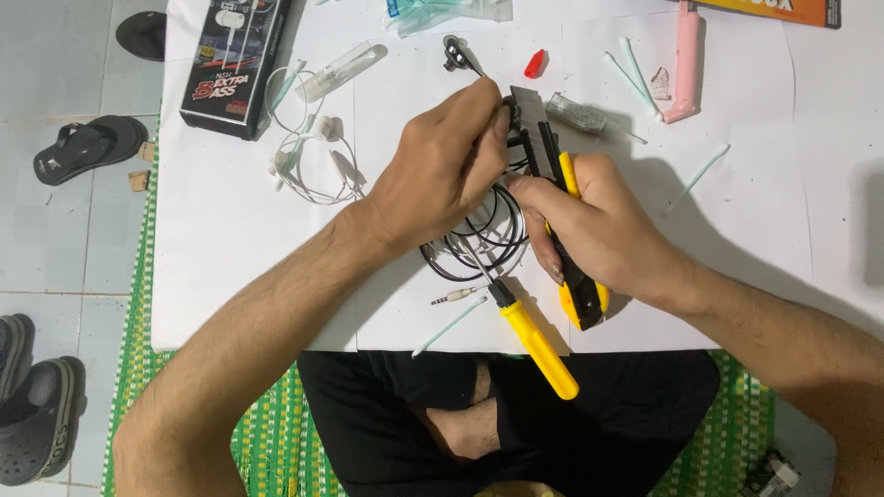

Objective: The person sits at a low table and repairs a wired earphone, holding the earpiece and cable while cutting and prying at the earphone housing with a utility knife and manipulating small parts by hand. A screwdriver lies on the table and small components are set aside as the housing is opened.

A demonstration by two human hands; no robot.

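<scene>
This looks like a home, with the work done sitting on the floor. Pale floor tiles (55,248) show at the left, where black sandals (87,147) and grey clogs (37,414) lie. A green-and-yellow woven mat (267,442) covers the floor, and white paper sheets (230,258) on it serve as the work surface.

Top left on the white sheet lies a long black box (238,64), slightly tilted, with a picture of white earphones and red and white print on its face. Up at the top edge sits a clear plastic bag (448,13) with pale teal contents, and the top right corner shows an orange package (775,10), cut off by the frame.
</scene>
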